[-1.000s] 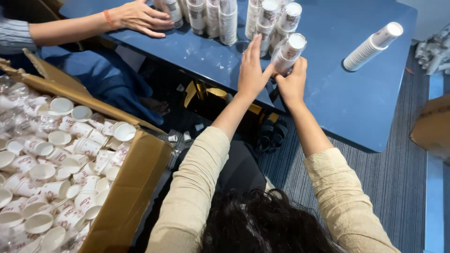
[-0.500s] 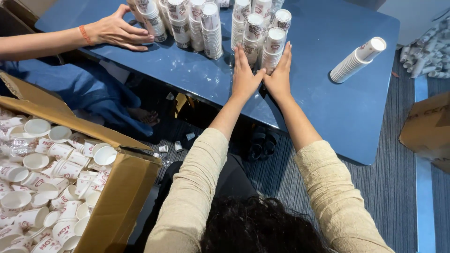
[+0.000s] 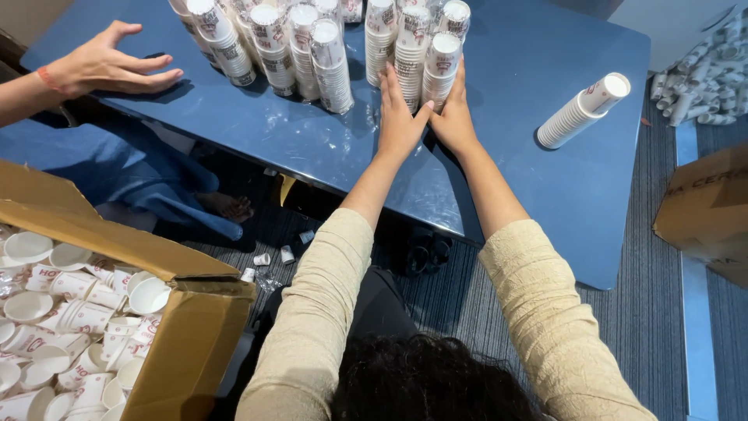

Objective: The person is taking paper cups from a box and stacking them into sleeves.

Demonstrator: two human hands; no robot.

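Hands Press Stacks of Paper Cups Together on Blue Bench

Both hands lie flat and side by side, thumbs touching, against a cluster of stacked paper cups [image 3: 421,54] at the far side of the blue bench [image 3: 506,187]. The left hand [image 3: 399,117] has its fingers spread upward along the front of the white, red-printed stacks; the right hand [image 3: 454,117] rests just beside it, fingers reaching up the right-hand stack. Neither hand pinches or lifts a cup: the palms are open and pushed against the stacks. Cream knitted sleeves [image 3: 545,312] cover both arms, and dark curly hair [image 3: 428,382] fills the bottom of the view. Just left of the hands stands a second group of cup stacks [image 3: 273,39], leaning slightly. One more stack [image 3: 580,113] lies on its side on the bench, well apart to the right. At the far left a second person's hand [image 3: 105,66], fingers spread, hovers above the bench edge. An open cardboard box [image 3: 187,327] at lower left holds a heap of loose cups [image 3: 70,312], and a few small cups [image 3: 273,257] lie on the striped carpet [image 3: 647,257] under the bench. Another cardboard box [image 3: 705,210] sits at the right edge.
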